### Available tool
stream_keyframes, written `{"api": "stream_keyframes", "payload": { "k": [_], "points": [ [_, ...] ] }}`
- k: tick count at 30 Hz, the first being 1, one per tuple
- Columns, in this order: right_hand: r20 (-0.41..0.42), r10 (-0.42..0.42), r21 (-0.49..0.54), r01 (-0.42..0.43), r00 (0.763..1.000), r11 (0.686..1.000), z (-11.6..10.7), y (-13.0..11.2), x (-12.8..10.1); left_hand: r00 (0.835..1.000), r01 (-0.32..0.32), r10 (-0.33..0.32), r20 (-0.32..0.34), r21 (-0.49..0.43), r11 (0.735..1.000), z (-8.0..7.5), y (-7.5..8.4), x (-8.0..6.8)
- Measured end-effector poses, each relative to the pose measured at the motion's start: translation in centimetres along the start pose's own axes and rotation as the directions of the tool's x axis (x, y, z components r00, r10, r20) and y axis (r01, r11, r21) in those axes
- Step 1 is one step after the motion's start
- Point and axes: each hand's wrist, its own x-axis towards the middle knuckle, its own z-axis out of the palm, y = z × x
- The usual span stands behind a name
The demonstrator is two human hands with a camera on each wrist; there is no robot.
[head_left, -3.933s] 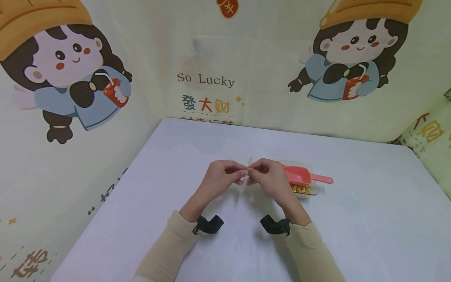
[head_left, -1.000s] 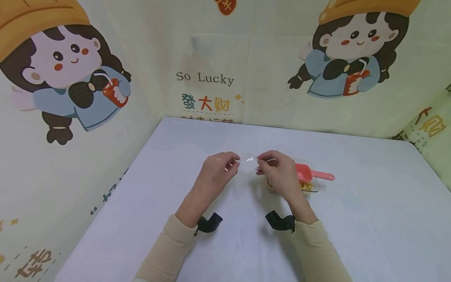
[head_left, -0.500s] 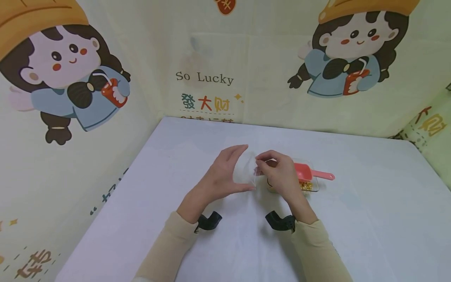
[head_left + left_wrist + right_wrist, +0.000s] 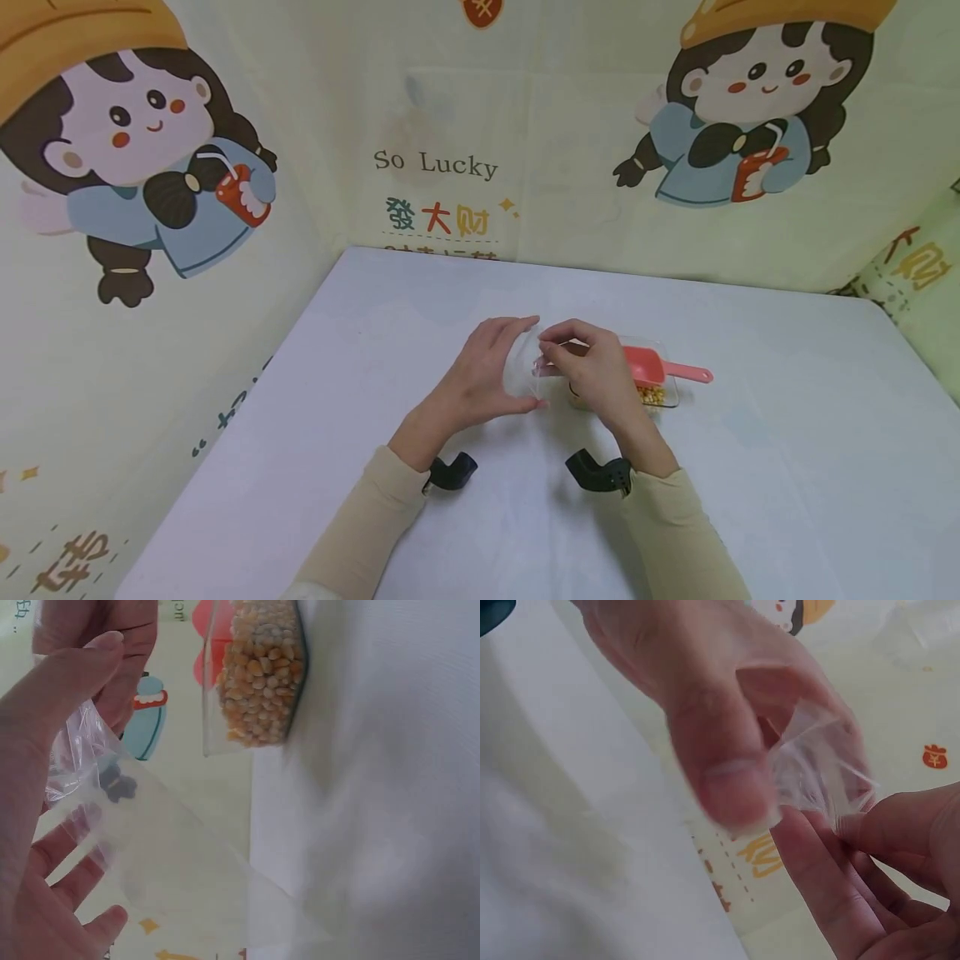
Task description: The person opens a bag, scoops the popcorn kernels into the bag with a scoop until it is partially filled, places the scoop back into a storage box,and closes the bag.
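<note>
Now, at the centre of the head frame, my right hand (image 4: pixel 592 371) pinches the top edge of a small clear plastic bag (image 4: pixel 525 371) between thumb and fingertips, lifted off the white table (image 4: pixel 787 467) so the film hangs free. My left hand (image 4: pixel 487 367) stands beside it with fingers straight and spread, palm against the bag's side, touching but not curling round; I judge it steadies the film so the mouth can be worked apart. In the left wrist view the bag (image 4: pixel 187 855) runs from upper left toward lower centre, slack and see-through, nothing visible inside. In the right wrist view the bag's crumpled edge (image 4: pixel 817 776) sits at centre right between my right thumb and the left hand's fingers (image 4: pixel 832 892); the thumb is blurred. Right of my hands, a clear tray (image 4: pixel 663 398) rests on the table, holding yellow corn kernels (image 4: pixel 262 671), heaped at the top centre of the left wrist frame. A pink scoop (image 4: pixel 652 367) lies across the tray, handle pointing right, within reach.
</note>
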Motion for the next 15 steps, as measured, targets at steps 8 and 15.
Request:
{"api": "stream_keyframes", "payload": {
  "k": [8, 15],
  "points": [
    [-0.005, -0.012, -0.02, 0.012, 1.0, 1.0, -0.03, 0.16, 0.09, 1.0, 0.013, -0.013, -0.028, -0.018, 1.0, -0.9, 0.18, -0.08],
    [-0.005, -0.001, -0.056, 0.001, 1.0, 0.998, -0.04, 0.38, 0.17, 1.0, 0.025, -0.026, -0.014, -0.034, 0.999, -1.03, -0.1, -0.23]
  ]
}}
